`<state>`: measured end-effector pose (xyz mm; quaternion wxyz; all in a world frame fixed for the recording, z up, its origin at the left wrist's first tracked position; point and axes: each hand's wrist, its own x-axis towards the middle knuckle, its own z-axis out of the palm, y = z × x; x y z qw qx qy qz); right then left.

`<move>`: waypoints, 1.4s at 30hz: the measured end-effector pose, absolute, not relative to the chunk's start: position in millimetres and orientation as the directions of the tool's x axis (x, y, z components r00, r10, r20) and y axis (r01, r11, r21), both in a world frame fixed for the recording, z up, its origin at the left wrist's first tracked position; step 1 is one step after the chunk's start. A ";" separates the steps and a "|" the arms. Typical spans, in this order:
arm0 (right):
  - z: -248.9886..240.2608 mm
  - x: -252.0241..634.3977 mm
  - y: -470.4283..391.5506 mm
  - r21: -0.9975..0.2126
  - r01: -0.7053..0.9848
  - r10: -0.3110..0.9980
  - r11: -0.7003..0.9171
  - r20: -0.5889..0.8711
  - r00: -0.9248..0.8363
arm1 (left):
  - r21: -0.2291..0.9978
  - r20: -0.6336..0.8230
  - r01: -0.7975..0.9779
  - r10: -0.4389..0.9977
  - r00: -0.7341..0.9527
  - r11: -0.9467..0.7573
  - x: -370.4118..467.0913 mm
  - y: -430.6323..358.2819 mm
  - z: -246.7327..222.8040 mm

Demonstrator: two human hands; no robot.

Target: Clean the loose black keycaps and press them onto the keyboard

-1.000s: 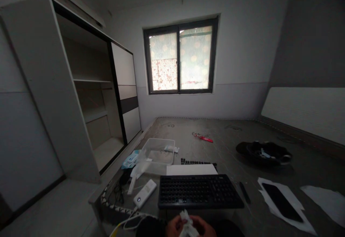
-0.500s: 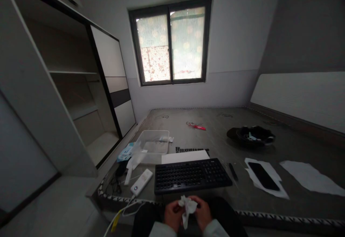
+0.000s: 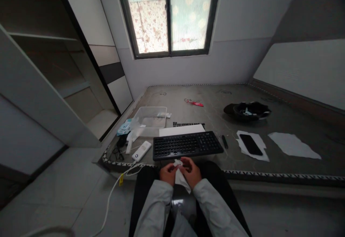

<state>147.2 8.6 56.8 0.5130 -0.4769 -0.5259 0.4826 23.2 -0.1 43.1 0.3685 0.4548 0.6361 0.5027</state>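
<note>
A crumpled white tissue [image 3: 182, 181] is pinched between my left hand [image 3: 168, 173] and my right hand [image 3: 192, 172], both closed on it above my lap. Whether something small sits inside the tissue I cannot tell. Just beyond my fingers lies a black keyboard [image 3: 185, 145], its long side toward me. Behind the keyboard is a white sheet or box [image 3: 182, 130], and past that a row of loose black keycaps [image 3: 185, 124]. A small black stick-like tool [image 3: 224, 142] rests to the right of the keyboard.
On the left stand a clear plastic box [image 3: 151, 122] and a white power strip [image 3: 141, 151] with its cable. To the right, a black phone [image 3: 251, 144] lies on paper near another white sheet [image 3: 293, 145]. Farther back are a black cap [image 3: 246, 112] and a red item [image 3: 194, 103].
My view has tilted down, so the scene sits higher and more of my lap shows. The tissue is bunched differently, with its loose end hanging toward lower right.
</note>
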 end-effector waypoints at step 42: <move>42.8 162.6 14.9 -0.971 0.239 0.992 0.019 -0.011 -0.124 | 0.992 -0.101 -0.081 0.989 -0.111 0.092 20.3 -4.6 43.2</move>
